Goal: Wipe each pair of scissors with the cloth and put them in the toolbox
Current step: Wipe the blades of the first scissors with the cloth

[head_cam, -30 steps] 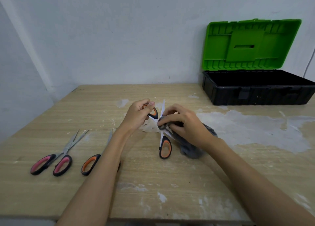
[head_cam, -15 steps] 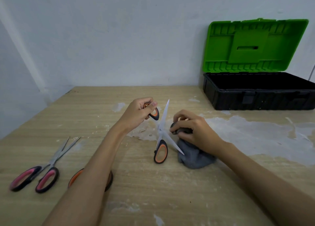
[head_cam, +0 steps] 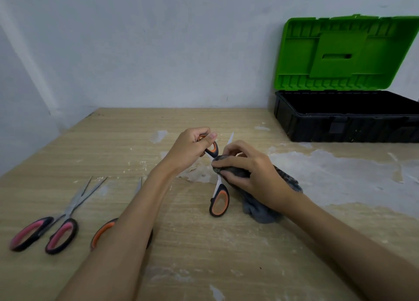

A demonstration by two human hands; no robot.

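Landmark: the toolbox (head_cam: 344, 126), lid up, against the wall.
Orange scissors on the table (head_cam: 101, 231): nearest of all, far left of the toolbox; the left forearm hides most of them, only one handle loop and a blade tip showing.
Pink scissors (head_cam: 45, 232): further left of the toolbox again, blades slightly parted, in full view.
Held scissors (head_cam: 218, 198): opened wide, left of and nearer than the toolbox; lower handle hangs free, crossing hidden by the cloth.
Right hand (head_cam: 251, 176): pinches the grey cloth (head_cam: 260, 207) around a blade, probably near the pivot.
Left hand (head_cam: 190, 149): fingers curled round the upper handle.
Writing: none readable.
Change: half a second ago the cloth lay off the blades; now it is back on them.
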